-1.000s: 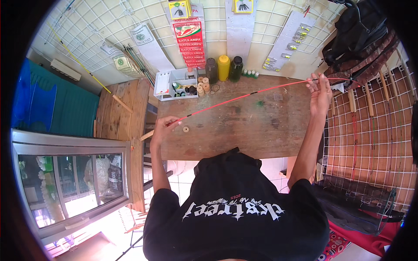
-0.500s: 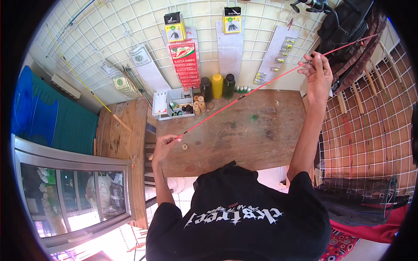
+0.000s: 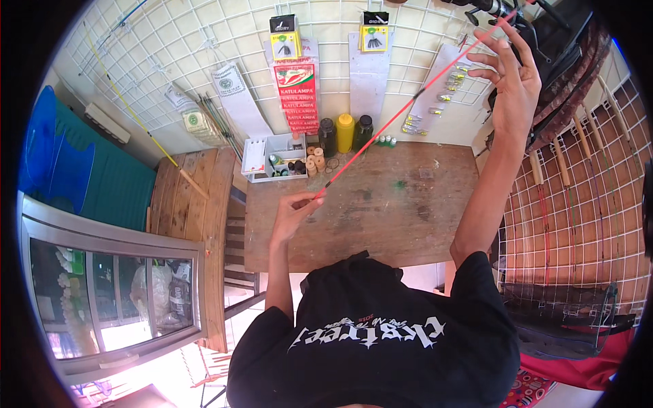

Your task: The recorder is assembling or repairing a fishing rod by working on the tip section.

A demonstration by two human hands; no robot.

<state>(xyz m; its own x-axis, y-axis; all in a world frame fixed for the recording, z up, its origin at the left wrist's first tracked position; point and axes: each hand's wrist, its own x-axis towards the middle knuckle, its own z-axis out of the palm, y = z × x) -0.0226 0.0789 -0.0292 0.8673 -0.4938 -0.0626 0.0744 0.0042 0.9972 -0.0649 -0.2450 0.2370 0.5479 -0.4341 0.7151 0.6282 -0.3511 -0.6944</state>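
Observation:
A slim red fishing rod [image 3: 374, 138] with dark bands slants over the workbench, rising to the right. My left hand [image 3: 294, 214] pinches its lower end between thumb and fingertips. Higher up, my right hand [image 3: 515, 88] has its fingertips at the rod, with the other fingers loosely spread. The rod's far end runs out of the picture at the top right. Beneath the rod lies the wooden workbench [image 3: 367, 217], its top stained and worn.
Toward the back stand a white divided tray [image 3: 275, 179], several cork pieces [image 3: 316, 160], a yellow bottle [image 3: 345, 134] and two dark bottles. Packets and lures hang on the white wire grid [image 3: 231, 27]. More rods lean at right; a glass-fronted cabinet [image 3: 112, 299] stands at left.
The rod has tilted more steeply. Both hands have moved up and rightward with it. The small cork ring seen beside my left hand on the bench is no longer visible.

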